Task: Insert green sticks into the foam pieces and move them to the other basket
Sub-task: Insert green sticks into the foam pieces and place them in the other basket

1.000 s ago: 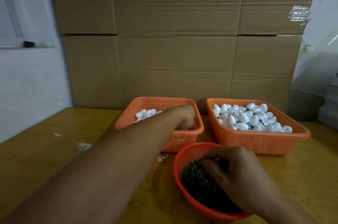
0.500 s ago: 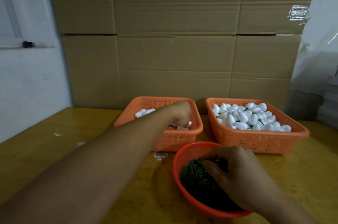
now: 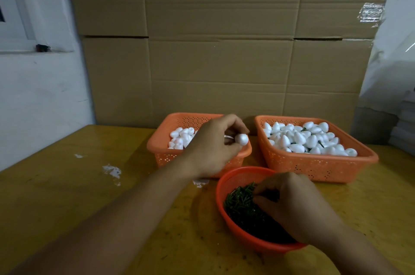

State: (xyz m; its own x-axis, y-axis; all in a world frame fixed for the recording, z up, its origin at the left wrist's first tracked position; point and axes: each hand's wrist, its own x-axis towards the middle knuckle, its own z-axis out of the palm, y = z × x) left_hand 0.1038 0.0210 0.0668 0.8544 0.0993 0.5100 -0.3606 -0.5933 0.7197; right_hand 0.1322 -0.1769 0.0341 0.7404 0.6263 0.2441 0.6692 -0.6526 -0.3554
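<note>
Nearest you, at the front edge of the yellow wooden desk, your right hand sits in the round orange plastic bowl of short dark green sticks. Its fingers are curled down into the pile as they were a second ago; whether they have actually pinched a stick is hidden under the knuckles, so you cannot count on one yet.

Further back, the change is in your left hand. A second ago it was reaching down inside the left orange perforated plastic basket; now it has lifted clear and holds a single white egg-shaped foam piece between thumb and fingertips, above that basket's right rim. The other fingers are curled loosely around it.

That means the pick of the foam is done, and the next step is probably bringing stick and foam together over the desk between bowl and baskets.

Behind your left hand, a small heap of plain foam pieces remains in the left basket. At the rear right of the desk, the right orange perforated plastic basket is well filled with foam pieces, a few showing green between them, so it looks like the destination.
</note>
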